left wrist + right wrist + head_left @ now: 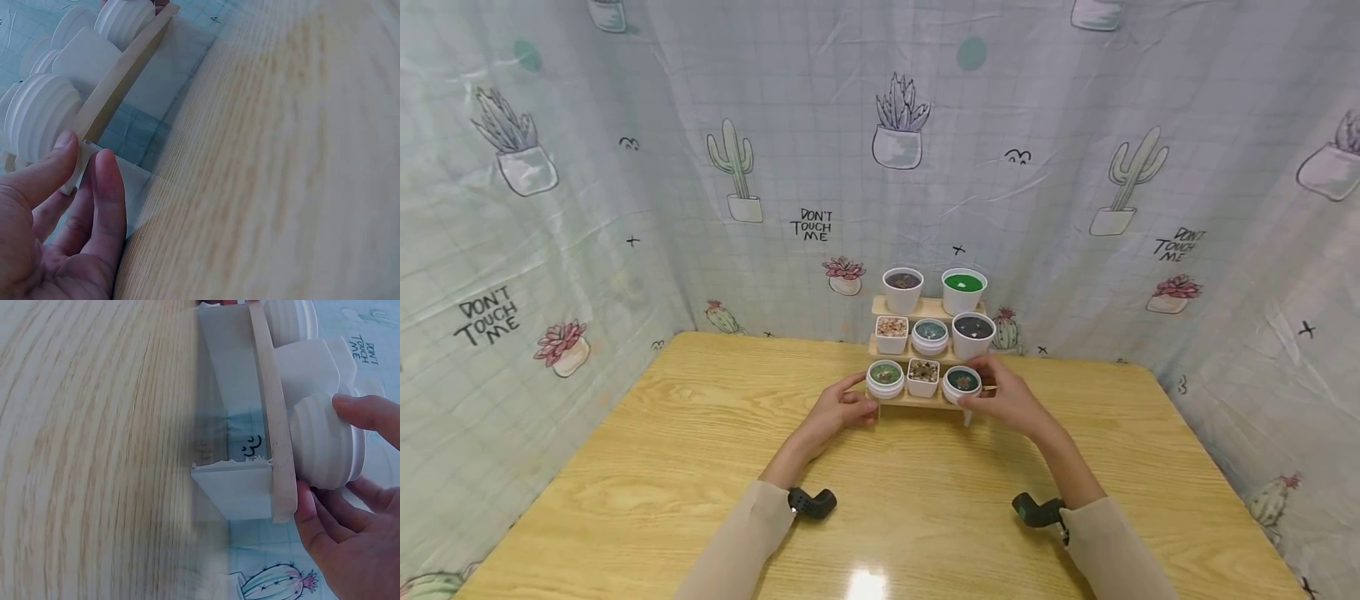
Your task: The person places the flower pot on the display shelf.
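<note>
A three-tier wooden stand with white side panels holds small white pots. My left hand pinches the left end of its bottom board, thumb in front, beside a ribbed round pot with a green top. At the other end of that board, my right hand holds a ribbed round pot with a dark green top, thumb on its near side and fingers around the far side. Between these two pots stands a square pot with pebble-like filling.
On the middle tier stand a square pot, a round pot and a taller dark-topped cup. Two cups, grey-topped and green-topped, top the stand. Behind the wooden table hangs a printed curtain.
</note>
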A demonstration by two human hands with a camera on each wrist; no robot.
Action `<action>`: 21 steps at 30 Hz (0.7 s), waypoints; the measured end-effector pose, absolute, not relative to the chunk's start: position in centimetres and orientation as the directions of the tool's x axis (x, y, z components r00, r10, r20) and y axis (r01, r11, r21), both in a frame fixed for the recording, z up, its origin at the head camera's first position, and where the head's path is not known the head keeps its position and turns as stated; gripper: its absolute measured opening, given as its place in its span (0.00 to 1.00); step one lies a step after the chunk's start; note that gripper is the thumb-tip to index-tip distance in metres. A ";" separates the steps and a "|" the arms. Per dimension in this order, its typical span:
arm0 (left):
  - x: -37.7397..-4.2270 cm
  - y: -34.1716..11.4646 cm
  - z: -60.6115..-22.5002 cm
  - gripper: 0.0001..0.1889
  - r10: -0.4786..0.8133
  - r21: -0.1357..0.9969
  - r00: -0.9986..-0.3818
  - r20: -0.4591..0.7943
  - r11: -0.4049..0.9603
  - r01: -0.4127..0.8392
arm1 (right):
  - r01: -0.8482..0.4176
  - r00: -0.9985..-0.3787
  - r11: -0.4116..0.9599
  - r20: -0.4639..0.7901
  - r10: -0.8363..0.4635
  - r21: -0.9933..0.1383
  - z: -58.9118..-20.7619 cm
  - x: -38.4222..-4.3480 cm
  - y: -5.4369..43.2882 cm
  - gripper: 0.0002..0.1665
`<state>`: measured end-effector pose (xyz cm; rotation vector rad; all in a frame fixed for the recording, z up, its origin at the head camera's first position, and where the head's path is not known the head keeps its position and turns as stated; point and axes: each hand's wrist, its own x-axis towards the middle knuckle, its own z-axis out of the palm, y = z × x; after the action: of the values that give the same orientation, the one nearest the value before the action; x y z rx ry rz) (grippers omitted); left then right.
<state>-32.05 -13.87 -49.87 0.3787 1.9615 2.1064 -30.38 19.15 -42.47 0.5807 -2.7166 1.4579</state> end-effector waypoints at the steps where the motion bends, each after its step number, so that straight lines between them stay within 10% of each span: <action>1: -32.1 -13.9 -49.9 0.38 0.342 0.998 -0.939 0.027 -0.071 0.002 | -0.325 -0.931 0.497 0.179 -0.318 -0.805 -42.5 -30.4 19.1 0.37; 21: -32.0 -14.5 -49.0 0.39 0.378 0.997 -0.926 0.012 -0.072 -0.017 | -0.304 -0.875 0.603 -0.035 -0.484 -0.738 -39.1 -28.8 21.4 0.44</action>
<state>-32.03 -14.47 -48.99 0.3916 1.9312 2.0819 -28.84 21.41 -39.09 0.7534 -3.0160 1.3135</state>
